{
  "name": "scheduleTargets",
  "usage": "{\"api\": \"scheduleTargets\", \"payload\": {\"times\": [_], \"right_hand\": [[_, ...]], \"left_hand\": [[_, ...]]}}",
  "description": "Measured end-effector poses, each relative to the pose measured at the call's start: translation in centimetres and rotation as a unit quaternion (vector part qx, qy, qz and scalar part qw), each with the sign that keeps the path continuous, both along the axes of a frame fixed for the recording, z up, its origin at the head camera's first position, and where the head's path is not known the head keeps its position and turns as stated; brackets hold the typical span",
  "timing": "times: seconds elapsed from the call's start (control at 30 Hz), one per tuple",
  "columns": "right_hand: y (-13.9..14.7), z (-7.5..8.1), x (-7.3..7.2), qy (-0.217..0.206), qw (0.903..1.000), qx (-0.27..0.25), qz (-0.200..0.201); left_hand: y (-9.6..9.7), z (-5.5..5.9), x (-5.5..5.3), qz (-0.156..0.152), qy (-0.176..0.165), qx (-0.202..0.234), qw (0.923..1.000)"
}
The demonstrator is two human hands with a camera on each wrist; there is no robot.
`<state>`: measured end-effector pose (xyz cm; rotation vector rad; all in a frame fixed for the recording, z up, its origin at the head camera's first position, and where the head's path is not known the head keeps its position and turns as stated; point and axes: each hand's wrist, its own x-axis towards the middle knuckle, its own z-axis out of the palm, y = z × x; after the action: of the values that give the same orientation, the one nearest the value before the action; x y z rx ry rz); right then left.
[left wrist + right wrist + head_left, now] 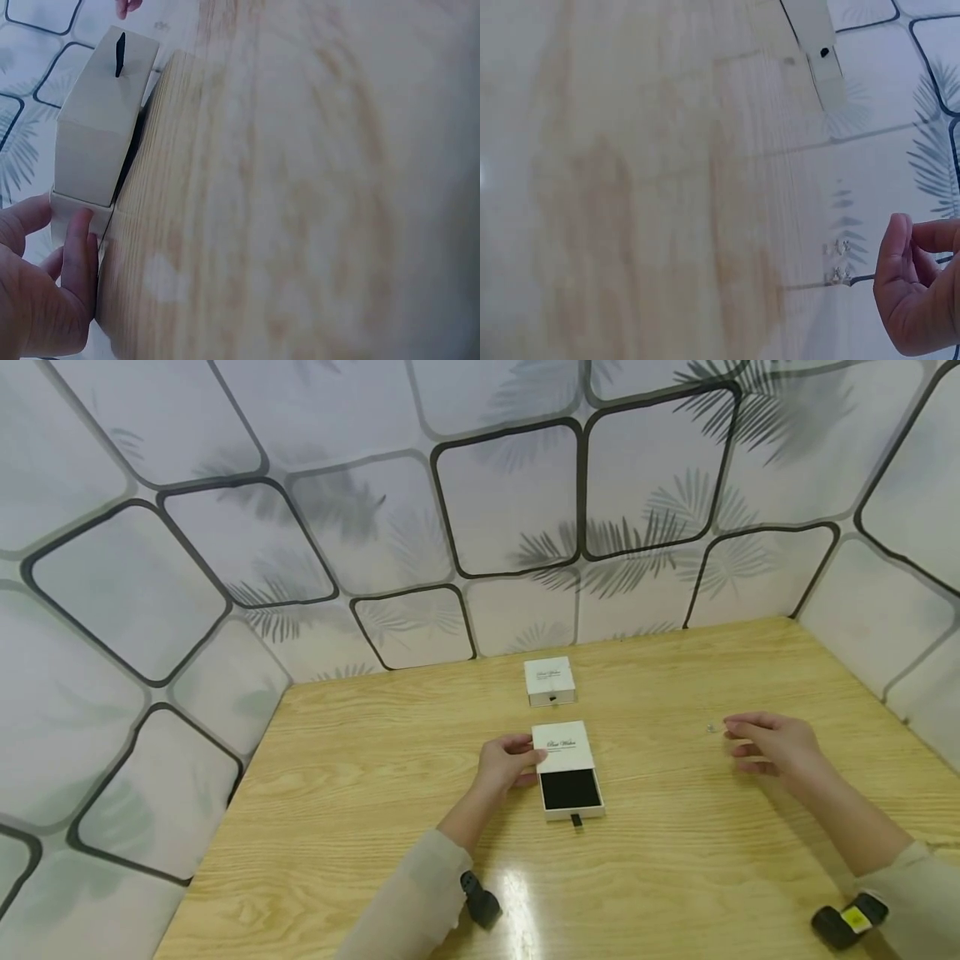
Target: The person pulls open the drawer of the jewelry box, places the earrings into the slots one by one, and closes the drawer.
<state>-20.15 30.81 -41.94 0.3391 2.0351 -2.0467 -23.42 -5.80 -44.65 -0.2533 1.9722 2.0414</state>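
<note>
My left hand (501, 764) grips the left side of a white jewellery box (566, 745), thumb on its lettered lid. The box's drawer (572, 815) is pulled out toward me, showing a black lining (570, 789) and a short black ribbon tab (577, 820). In the left wrist view, fingers (79, 247) press against the box's outer sleeve. Away to the right, my right hand (776, 743) is low over the table, thumb and forefinger close together. Just beyond its fingertips lie small shiny pieces (838, 274) that look like earrings, apart from the hand.
A second white box (550, 677), closed, with the same lettering, stands behind the first one. All of it rests on a wood-grain table (375, 777). Walls with a leaf-and-frame pattern (510, 502) border the table at the back and both sides.
</note>
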Motion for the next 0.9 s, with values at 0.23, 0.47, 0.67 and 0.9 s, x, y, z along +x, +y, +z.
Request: {"api": "scheduleTargets", "payload": {"times": [0.23,0.47,0.67,0.9], "right_hand": [[0.8,-0.2,-0.7,0.013,0.9995,0.028,-0.005],[1.0,-0.3,-1.6,0.025,0.9855,0.166,0.027],[1.4,-0.7,-2.3,0.005,0.9763,0.209,0.055],[1.4,-1.0,-2.6,-0.004,0.9721,0.22,0.082]], "left_hand": [[-0.1,0.1,0.0,-0.003,-0.001,-0.005,1.0],[-0.1,0.2,0.0,-0.002,-0.008,0.002,1.0],[0.0,-0.1,0.0,0.001,-0.003,0.006,1.0],[0.0,-0.3,-0.1,0.004,-0.003,-0.007,1.0]]}}
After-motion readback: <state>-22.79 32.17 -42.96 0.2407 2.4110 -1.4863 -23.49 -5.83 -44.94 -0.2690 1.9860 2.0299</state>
